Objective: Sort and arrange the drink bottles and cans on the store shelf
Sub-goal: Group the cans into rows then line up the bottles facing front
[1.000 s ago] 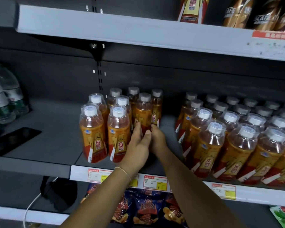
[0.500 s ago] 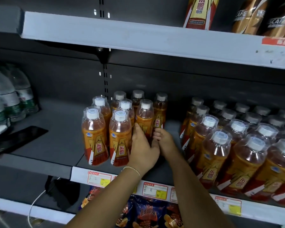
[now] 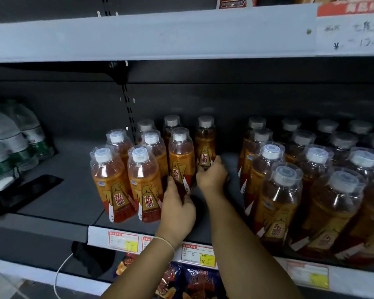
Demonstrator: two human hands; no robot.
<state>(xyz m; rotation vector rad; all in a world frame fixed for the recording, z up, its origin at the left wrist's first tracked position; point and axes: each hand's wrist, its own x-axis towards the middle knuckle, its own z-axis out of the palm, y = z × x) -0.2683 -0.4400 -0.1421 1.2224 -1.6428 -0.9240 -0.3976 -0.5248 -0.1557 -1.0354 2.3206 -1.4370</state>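
Left hand (image 3: pixel 177 214): fingers curled round the front orange bottle (image 3: pixel 180 160).
Right hand (image 3: pixel 212 180): fingers grip the rear orange bottle (image 3: pixel 205 145) low down.
Shelf (image 3: pixel 63 180): both bottles upright.

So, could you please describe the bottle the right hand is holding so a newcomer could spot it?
On the middle shelf, find the smaller of the two groups of orange bottles. The bottle stands at that group's back right corner. Only it has the right hand gripping its base; the left hand holds the bottle in front.
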